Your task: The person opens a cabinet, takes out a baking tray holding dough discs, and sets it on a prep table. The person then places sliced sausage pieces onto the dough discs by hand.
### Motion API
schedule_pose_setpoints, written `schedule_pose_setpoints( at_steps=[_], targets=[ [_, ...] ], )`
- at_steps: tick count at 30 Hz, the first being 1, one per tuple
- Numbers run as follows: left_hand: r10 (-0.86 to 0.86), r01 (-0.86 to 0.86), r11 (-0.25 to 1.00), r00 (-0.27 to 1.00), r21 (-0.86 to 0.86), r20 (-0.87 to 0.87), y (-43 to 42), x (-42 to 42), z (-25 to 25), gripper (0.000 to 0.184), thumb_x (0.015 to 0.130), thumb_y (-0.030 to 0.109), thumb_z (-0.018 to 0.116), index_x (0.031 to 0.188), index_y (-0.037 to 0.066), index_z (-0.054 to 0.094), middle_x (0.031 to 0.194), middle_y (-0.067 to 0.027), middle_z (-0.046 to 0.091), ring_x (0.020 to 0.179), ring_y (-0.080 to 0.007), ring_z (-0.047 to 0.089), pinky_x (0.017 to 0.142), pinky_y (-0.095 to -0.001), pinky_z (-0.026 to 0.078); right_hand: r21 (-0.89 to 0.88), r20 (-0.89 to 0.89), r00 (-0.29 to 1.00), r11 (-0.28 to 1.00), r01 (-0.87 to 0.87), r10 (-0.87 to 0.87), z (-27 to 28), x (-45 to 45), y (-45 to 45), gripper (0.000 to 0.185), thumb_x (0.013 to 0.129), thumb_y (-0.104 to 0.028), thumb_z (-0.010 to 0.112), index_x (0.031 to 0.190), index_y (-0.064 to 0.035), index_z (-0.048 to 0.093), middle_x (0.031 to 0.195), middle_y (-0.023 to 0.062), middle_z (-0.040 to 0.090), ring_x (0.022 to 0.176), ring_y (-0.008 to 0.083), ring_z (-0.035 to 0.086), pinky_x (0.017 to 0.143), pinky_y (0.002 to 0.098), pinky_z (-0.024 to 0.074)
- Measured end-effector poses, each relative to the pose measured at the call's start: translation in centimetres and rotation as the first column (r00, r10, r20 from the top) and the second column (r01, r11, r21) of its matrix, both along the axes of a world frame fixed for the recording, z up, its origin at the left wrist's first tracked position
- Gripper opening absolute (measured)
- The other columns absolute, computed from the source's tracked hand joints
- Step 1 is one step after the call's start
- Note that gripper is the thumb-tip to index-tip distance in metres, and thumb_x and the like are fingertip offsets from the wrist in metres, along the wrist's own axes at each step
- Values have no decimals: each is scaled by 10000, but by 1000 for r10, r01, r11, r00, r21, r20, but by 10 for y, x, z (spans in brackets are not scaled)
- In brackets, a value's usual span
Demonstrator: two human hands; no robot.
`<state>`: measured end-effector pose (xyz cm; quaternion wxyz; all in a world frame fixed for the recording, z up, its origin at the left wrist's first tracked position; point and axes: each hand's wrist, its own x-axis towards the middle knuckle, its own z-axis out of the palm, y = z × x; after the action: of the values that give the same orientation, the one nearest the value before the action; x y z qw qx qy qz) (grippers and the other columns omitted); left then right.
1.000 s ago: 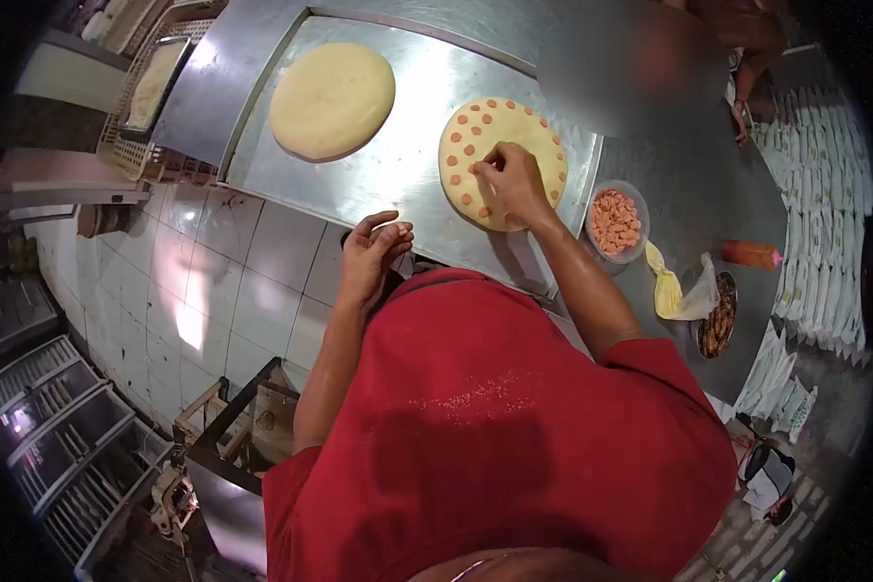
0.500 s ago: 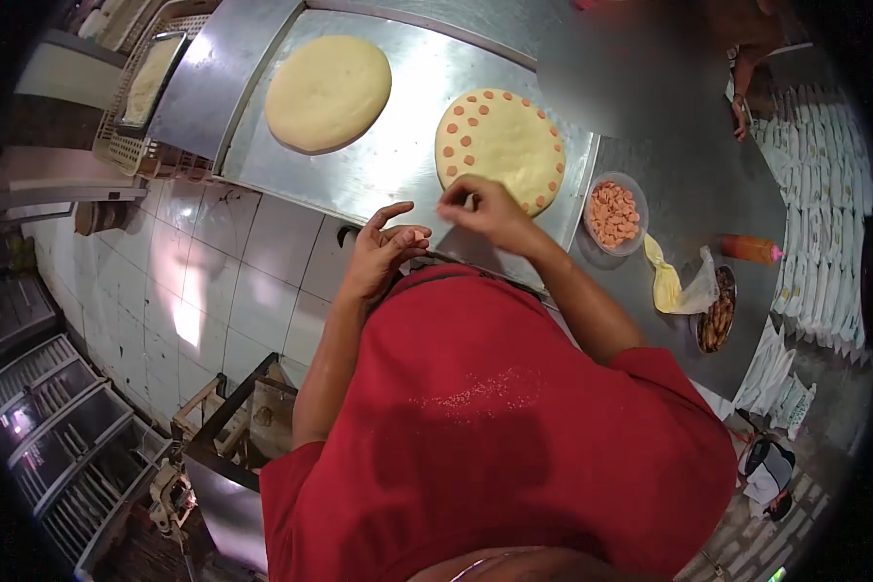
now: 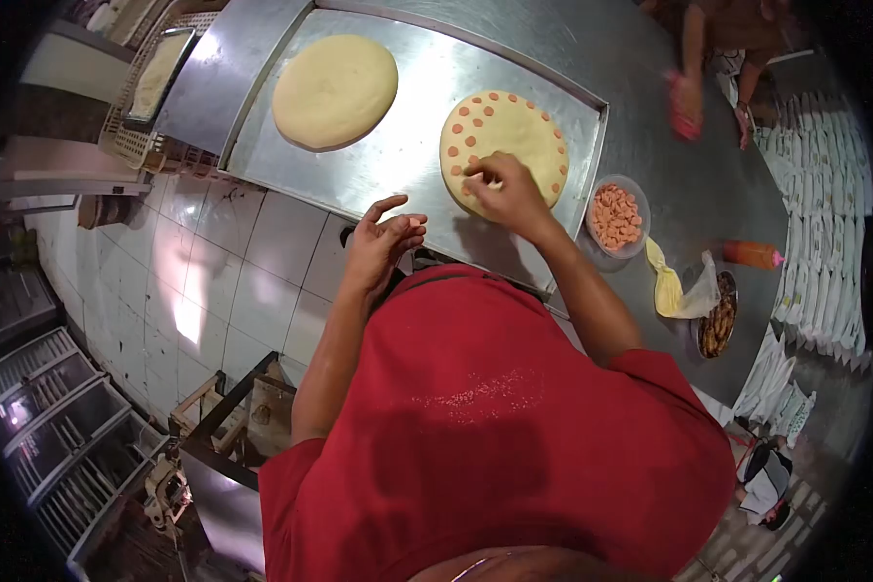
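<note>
A metal tray (image 3: pixel 407 165) holds two round, flat pieces of dough. The left dough (image 3: pixel 335 92) is plain. Orange-pink slices lie in rows along the edge and left side of the right dough (image 3: pixel 519 141). Over the lower left of that dough, my right hand (image 3: pixel 509 194) has its fingers pinched; whatever lies between the fingertips is hidden. My left hand (image 3: pixel 386 238) is beside the tray's near edge, with small pink slices (image 3: pixel 415 222) held at its curled fingers. A clear tub (image 3: pixel 616 217) of the same slices stands right of the tray.
Right of the tub lie a yellow piping bag (image 3: pixel 664 284), a dish of brown strips (image 3: pixel 719 325) and an orange bottle (image 3: pixel 750 254). Stacked white packets (image 3: pixel 820 223) line the far right. Another person's hands (image 3: pixel 689 102) are at the upper right. A basket (image 3: pixel 126 145) stands at the upper left.
My right hand lifted from the dough towards my left hand, then returned to the dough's lower left. My left hand stayed near the tray's edge. The other person's arm now shows over the table.
</note>
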<state>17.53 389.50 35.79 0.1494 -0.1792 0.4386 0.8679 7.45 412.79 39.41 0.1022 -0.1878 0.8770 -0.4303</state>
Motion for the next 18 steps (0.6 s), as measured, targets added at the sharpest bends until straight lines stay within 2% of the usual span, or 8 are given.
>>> schedule_pose_setpoints(
  at_steps=[1,2,4,11,13,16,18],
  targets=[
    [-10,10,1000,1000,22,-4,3,-2,0,504,931,180,699,1340,7,462,1055,-171,686,886,-182,680,810,-299,573,-125,37,996,990,-71,76,7,11,-6,246,861,-209,702,1021,-22,714,890,120,637,855,253,602,757,372,486],
    [-24,24,999,1000,47,-12,5,-3,1,500,934,190,697,1340,13,464,1052,-161,689,873,-180,680,808,-299,570,-126,39,997,990,-60,65,7,22,-13,246,861,-209,702,1021,-22,714,890,120,637,855,253,602,757,372,486],
    [-51,52,997,999,50,-18,9,-6,0,501,933,186,697,1340,13,462,1047,-155,689,869,-179,679,810,-300,569,-121,-35,979,971,-204,201,11,36,-23,211,856,-211,716,986,-44,713,905,108,623,879,259,583,777,367,469],
    [-97,98,993,995,63,-23,21,-8,-3,505,928,174,703,1339,10,461,1013,-123,689,867,-176,680,821,-305,564,-144,-44,991,981,-128,123,4,50,-22,173,846,-184,733,946,-47,700,873,97,599,888,251,572,788,363,460],
    [-120,120,991,993,60,-1,26,-8,3,505,926,170,705,1338,8,461,1024,-130,691,878,-177,681,828,-310,563,-153,-32,994,982,-111,107,3,52,-19,165,844,-176,734,941,-48,699,869,95,595,889,249,571,785,365,459],
    [-137,137,989,991,59,1,25,-9,-2,504,924,167,706,1335,7,463,1048,-146,691,894,-179,681,837,-316,563,-64,-89,987,988,-141,135,-2,51,-15,157,845,-171,730,932,-44,699,873,94,610,871,234,595,773,353,478],
    [-153,153,987,988,58,-8,23,-9,-6,502,922,164,709,1331,6,467,1087,-172,688,916,-180,679,848,-323,564,-120,-58,994,988,-100,93,-7,47,-9,162,837,-167,731,926,-35,702,864,103,622,846,240,600,758,361,482]
  ],
)
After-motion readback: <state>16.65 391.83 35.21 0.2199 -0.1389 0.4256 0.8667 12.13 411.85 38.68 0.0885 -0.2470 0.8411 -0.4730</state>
